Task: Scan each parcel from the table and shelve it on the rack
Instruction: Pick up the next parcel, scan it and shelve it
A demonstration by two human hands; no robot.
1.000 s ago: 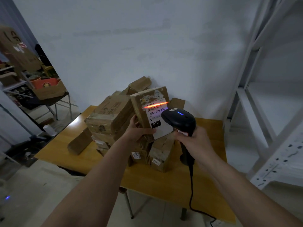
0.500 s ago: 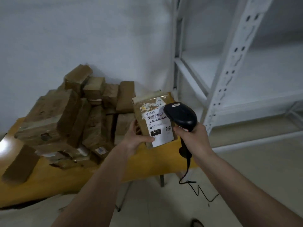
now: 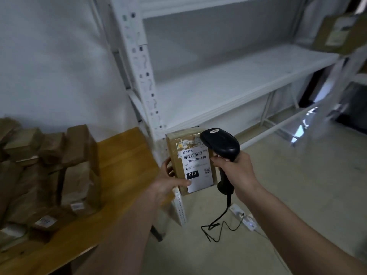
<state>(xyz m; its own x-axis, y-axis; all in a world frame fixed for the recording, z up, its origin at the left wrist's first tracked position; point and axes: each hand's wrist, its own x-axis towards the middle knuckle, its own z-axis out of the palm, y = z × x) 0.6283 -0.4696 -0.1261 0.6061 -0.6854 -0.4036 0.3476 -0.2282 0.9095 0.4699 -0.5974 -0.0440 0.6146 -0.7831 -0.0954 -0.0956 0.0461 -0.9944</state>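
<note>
Left hand [image 3: 168, 185] pinches small brown cardboard parcel with white label [image 3: 190, 161] by one edge, upright, facing white metal rack [image 3: 238, 80], right hand [image 3: 236, 171] gripping black handheld barcode scanner [image 3: 220, 144]; thin one-sided hold may slip during shelving, trailing cord could snag.

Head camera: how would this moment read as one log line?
left hand: holds brown cardboard parcel with white label | right hand: grips black handheld scanner | white metal rack: ahead
</note>
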